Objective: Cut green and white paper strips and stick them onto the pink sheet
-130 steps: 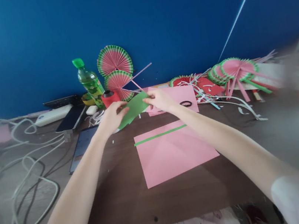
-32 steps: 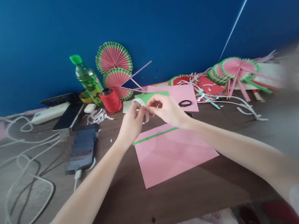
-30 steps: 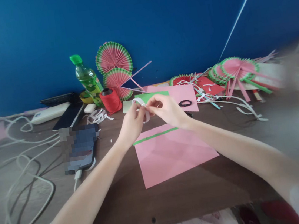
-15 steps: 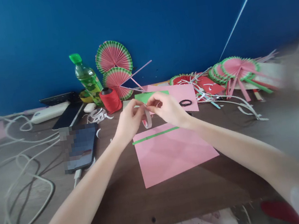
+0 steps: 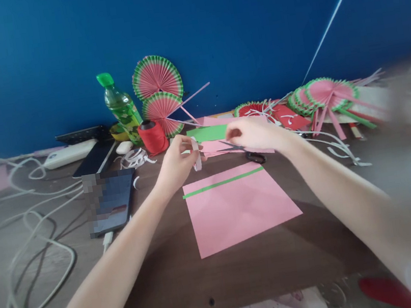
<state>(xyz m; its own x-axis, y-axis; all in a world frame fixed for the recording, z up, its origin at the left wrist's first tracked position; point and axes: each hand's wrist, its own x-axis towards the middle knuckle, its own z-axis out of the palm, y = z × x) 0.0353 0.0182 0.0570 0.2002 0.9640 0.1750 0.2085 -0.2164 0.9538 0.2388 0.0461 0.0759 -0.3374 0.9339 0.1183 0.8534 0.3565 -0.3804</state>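
My left hand (image 5: pixel 180 159) grips a narrow white roll of tape (image 5: pixel 196 154) between thumb and fingers, above the table. Off to the right, my right hand (image 5: pixel 252 134) has its fingers curled together at the right end of a green paper piece (image 5: pixel 208 133); what they hold, if anything, I cannot make out. Just below that hand are black-handled scissors (image 5: pixel 255 157), blades pointing left and one handle partly covered. Nearer to me lies a pink paper sheet (image 5: pixel 241 210) with a green strip (image 5: pixel 223 182) along its far edge.
On the left are a phone (image 5: pixel 114 203) with looping white cables, a green-capped bottle (image 5: pixel 121 107) and a red thread spool (image 5: pixel 152 137). Pleated pink-green fans (image 5: pixel 156 79) lean on the blue wall. More fans (image 5: pixel 329 91) and white paper scraps (image 5: pixel 338 152) lie at right.
My right hand has moved right, away from the tape roll and over the scissors. My left hand keeps the roll, lifted slightly and shifted a little left.
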